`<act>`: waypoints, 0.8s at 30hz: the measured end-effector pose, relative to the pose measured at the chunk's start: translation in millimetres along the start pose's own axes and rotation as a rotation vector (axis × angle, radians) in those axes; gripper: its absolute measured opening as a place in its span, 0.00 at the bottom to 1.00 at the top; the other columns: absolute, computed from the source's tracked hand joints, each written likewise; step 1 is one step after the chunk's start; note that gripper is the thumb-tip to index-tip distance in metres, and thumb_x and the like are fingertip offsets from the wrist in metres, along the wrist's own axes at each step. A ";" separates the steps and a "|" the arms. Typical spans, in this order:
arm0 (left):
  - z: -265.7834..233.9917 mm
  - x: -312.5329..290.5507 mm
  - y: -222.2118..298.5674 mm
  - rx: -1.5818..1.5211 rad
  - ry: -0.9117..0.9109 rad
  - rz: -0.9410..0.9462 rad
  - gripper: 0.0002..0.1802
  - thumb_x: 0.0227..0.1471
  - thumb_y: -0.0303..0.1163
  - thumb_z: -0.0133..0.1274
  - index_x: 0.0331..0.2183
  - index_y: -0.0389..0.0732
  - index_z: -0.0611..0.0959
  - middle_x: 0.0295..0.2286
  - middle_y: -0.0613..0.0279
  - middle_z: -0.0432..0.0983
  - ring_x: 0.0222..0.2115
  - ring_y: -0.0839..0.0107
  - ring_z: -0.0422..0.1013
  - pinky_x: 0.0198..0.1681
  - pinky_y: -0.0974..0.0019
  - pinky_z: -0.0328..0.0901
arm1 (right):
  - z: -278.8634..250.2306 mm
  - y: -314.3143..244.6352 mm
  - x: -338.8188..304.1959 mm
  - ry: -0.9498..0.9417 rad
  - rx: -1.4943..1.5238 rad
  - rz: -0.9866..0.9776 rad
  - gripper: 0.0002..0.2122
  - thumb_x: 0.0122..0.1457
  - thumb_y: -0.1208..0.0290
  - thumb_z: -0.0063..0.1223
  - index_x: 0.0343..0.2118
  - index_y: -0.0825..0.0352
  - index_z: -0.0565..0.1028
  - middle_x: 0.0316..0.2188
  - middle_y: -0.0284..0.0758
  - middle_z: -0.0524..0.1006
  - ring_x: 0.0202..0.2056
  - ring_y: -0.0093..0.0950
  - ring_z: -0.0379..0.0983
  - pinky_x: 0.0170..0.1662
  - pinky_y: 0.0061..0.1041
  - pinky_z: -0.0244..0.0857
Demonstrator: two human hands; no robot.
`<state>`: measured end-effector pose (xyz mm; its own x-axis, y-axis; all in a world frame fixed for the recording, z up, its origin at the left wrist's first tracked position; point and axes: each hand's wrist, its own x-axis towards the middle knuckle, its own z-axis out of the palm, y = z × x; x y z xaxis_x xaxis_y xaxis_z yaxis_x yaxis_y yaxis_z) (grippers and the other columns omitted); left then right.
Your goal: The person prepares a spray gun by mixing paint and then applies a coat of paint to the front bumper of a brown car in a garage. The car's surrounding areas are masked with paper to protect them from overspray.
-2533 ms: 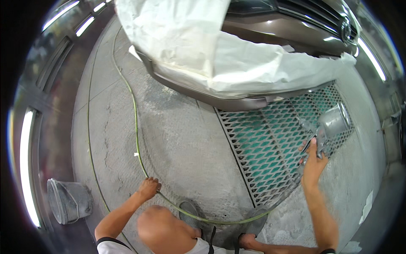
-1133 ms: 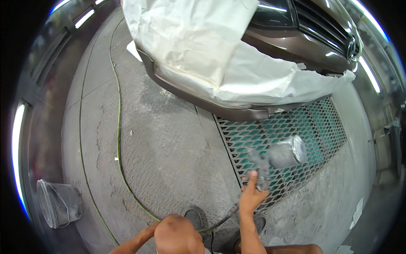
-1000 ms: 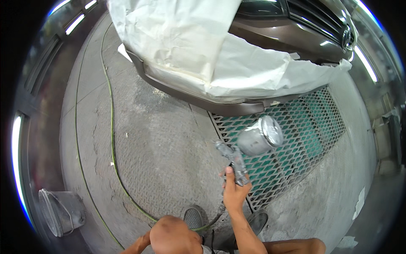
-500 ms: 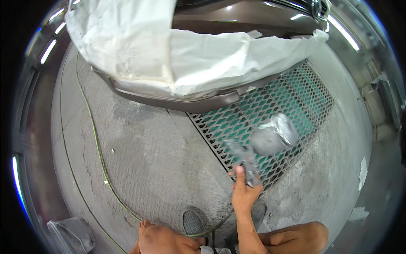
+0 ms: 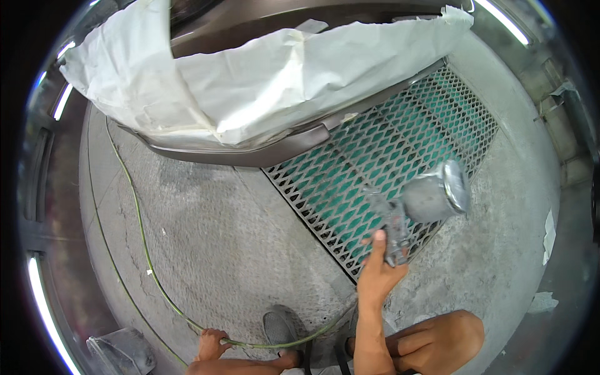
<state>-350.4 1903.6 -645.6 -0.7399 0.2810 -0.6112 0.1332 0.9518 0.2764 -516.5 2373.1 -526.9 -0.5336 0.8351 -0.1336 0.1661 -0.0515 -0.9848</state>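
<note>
My right hand (image 5: 381,272) is closed around the handle of a grey, paint-smeared spray gun (image 5: 395,234). The gun's silvery cup (image 5: 431,197) points up and to the right, over the floor grating. At the lower left, my left hand (image 5: 213,344) has its fingers curled round a green air hose (image 5: 265,345), which runs across in front of my feet toward the right arm. Ahead is a brown car bumper (image 5: 250,156), its upper part covered by white masking paper (image 5: 256,78). The spray gun is apart from the bumper.
A metal floor grating (image 5: 350,169) with green beneath it extends from the bumper toward my right. A thinner hose (image 5: 100,228) lies on the left floor. A clear, dusty plastic-looking container (image 5: 122,351) is at the lower left. Paper scraps (image 5: 549,237) lie on the right.
My right hand has moved right with the spray gun, whose cup now leans further right. The left hand, partly hidden by my knee before, shows on the hose. The view has shifted.
</note>
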 end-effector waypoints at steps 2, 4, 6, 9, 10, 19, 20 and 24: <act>-13.0 -4.0 6.4 0.025 -0.064 -0.014 0.17 0.34 0.41 0.69 0.30 0.45 0.86 0.29 0.60 0.81 0.36 0.57 0.74 0.48 0.54 0.62 | 0.2 3.0 -6.6 -0.160 0.032 0.039 0.16 0.63 0.65 0.56 0.45 0.74 0.75 0.28 0.36 0.80 0.24 0.17 0.72 0.20 0.16 0.61; -23.6 -4.3 12.7 0.066 -0.155 -0.042 0.17 0.34 0.41 0.69 0.29 0.45 0.86 0.28 0.61 0.81 0.36 0.58 0.74 0.47 0.54 0.62 | -1.8 7.2 -9.6 -0.317 0.127 0.031 0.17 0.62 0.65 0.56 0.47 0.75 0.75 0.28 0.36 0.80 0.25 0.18 0.74 0.21 0.16 0.62; -25.4 -2.7 16.8 0.065 -0.146 -0.035 0.17 0.34 0.42 0.69 0.29 0.46 0.86 0.28 0.61 0.81 0.36 0.58 0.74 0.47 0.54 0.62 | -5.3 9.6 -2.8 -0.376 0.151 0.077 0.18 0.63 0.65 0.56 0.49 0.75 0.74 0.29 0.36 0.81 0.26 0.19 0.75 0.21 0.16 0.63; -33.4 0.6 28.3 0.070 -0.101 -0.003 0.16 0.35 0.43 0.69 0.28 0.46 0.86 0.27 0.61 0.81 0.35 0.59 0.75 0.46 0.55 0.63 | -13.0 11.2 15.6 -0.271 0.137 0.128 0.18 0.63 0.66 0.56 0.48 0.75 0.74 0.29 0.36 0.81 0.26 0.20 0.76 0.22 0.16 0.64; -34.9 3.2 31.9 0.068 -0.075 0.012 0.16 0.35 0.43 0.68 0.28 0.46 0.86 0.27 0.61 0.81 0.35 0.59 0.75 0.46 0.55 0.63 | -14.0 9.6 24.7 -0.213 0.122 0.131 0.17 0.62 0.66 0.56 0.47 0.75 0.75 0.29 0.36 0.81 0.26 0.20 0.76 0.22 0.16 0.64; -19.5 7.6 3.6 0.034 0.018 0.101 0.14 0.36 0.43 0.67 0.27 0.47 0.85 0.27 0.62 0.81 0.35 0.60 0.75 0.46 0.57 0.63 | -1.1 9.2 17.8 0.153 0.057 0.007 0.13 0.65 0.66 0.52 0.44 0.73 0.75 0.34 0.37 0.80 0.30 0.20 0.75 0.20 0.17 0.61; -17.0 -0.2 -3.8 0.038 0.026 0.117 0.14 0.36 0.43 0.67 0.27 0.47 0.85 0.27 0.62 0.81 0.35 0.60 0.75 0.46 0.57 0.63 | -5.1 7.8 13.6 0.122 0.023 -0.017 0.12 0.65 0.65 0.51 0.41 0.72 0.76 0.33 0.36 0.80 0.30 0.20 0.75 0.20 0.18 0.61; -1.2 -46.6 -29.3 0.016 0.107 0.051 0.14 0.37 0.44 0.66 0.27 0.48 0.85 0.27 0.63 0.81 0.36 0.61 0.75 0.46 0.58 0.63 | -3.0 26.4 -20.2 -0.062 -0.104 0.054 0.13 0.65 0.64 0.52 0.41 0.72 0.76 0.33 0.35 0.80 0.29 0.18 0.74 0.19 0.18 0.59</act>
<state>-320.6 1862.4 -624.3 -0.7979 0.3149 -0.5141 0.1823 0.9388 0.2922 -498.9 2356.5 -549.9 -0.5715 0.7970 -0.1957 0.2788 -0.0357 -0.9597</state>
